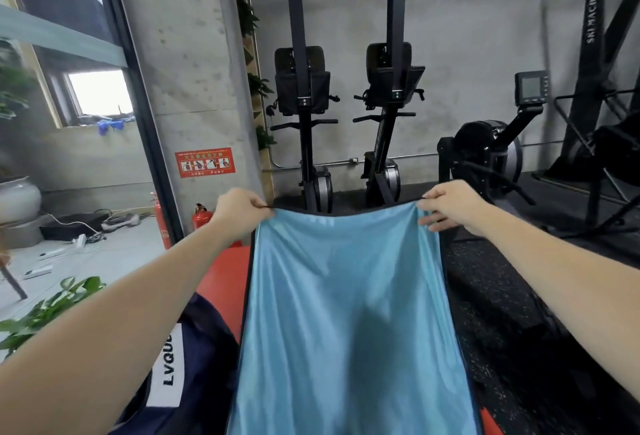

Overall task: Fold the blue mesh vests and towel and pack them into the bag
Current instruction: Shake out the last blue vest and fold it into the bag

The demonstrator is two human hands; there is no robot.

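Hanging between two raised hands, a light blue cloth (349, 313) with a dark edge fills the middle of the head view, its smooth, shiny face toward the camera; whether it is the towel or one of the vests cannot be told. The left hand (239, 211) pinches the cloth's top left corner, the dark hem caught between thumb and curled fingers (258, 204), knuckles up. The right hand (450, 206) pinches the top right corner in the same way, its fingers (431, 221) curled under the gathered fabric and the thumb on top. The top edge sags slightly between the two grips, and the cloth falls in soft folds toward the near edge of the view, where it runs out of frame.

Near left, partly behind the left forearm, sits a dark navy bag (194, 362) with a white label bearing black letters. It lies beside a red padded bench (225, 279), which shows just left of the cloth.

Farther off, two black upright rowing machines (304, 116) stand against a grey concrete wall, with another machine (485, 154) on the dark rubber floor to the right. Two red fire extinguishers (201, 218) stand at the foot of a pillar on the left, and green leaves (45, 317) show at the near left
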